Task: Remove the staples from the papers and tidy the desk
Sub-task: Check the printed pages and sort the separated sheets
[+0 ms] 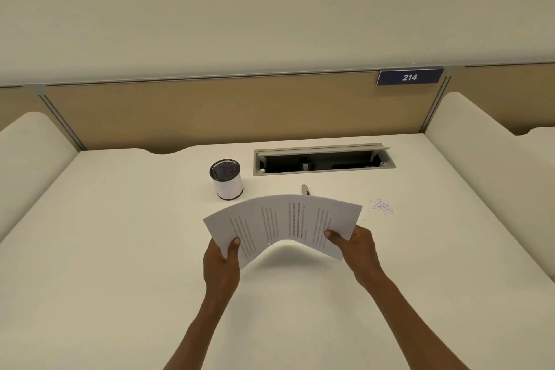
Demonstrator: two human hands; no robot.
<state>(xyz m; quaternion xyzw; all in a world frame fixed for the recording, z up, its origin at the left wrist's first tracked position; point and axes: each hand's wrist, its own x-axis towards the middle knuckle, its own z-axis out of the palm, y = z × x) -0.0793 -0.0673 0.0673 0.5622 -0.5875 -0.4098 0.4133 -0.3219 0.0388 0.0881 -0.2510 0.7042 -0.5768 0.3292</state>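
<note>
Printed white papers (282, 224) are held above the middle of the white desk (120, 249), bowed upward into an arch. My left hand (221, 261) grips their left edge and my right hand (354, 245) grips their right edge, thumbs on top. A small pile of purple staples (382, 207) lies on the desk to the right of the papers. Behind the papers' top edge, a grey tool (305, 189) pokes out, mostly hidden.
A black mesh cup with a white band (226, 179) stands behind the papers to the left. An open cable tray (322, 161) is set into the desk at the back. Tan partitions and white side dividers enclose the desk; a sign reads 214 (410, 77).
</note>
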